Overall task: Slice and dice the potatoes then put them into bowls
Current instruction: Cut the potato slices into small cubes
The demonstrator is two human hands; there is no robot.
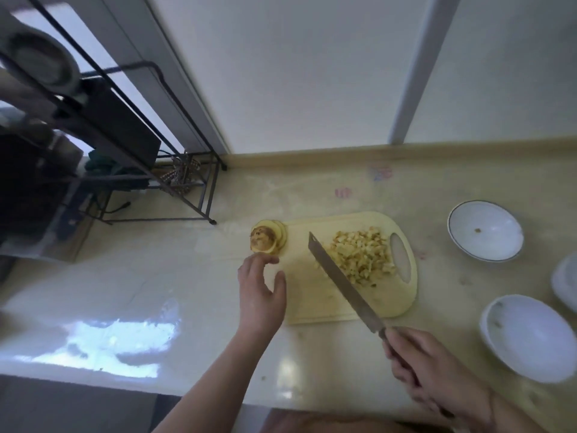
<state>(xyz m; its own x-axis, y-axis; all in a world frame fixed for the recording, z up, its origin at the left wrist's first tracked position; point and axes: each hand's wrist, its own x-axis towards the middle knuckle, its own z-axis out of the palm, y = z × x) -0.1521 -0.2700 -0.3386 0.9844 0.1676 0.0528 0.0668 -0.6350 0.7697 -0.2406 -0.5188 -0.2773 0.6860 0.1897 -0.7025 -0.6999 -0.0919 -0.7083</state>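
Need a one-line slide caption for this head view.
Right hand holds knife by diced potato; left hand reaches toward potato slices.

Knife (343, 278) over diced potato (362, 256)

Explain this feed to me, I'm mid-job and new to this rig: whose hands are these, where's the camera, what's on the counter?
There is no machine here. One wide-angle camera, worn on a person's head, looks down at their two bare hands.

The right hand grips the handle of a long steel knife, its blade angled over the pale yellow plastic cutting board. A heap of diced potato lies on that board. The left hand, fingers relaxed and holding nothing, reaches toward a stack of round potato slices at the board's left end.

To the right, on the cream counter, stand white bowls, nearly empty.
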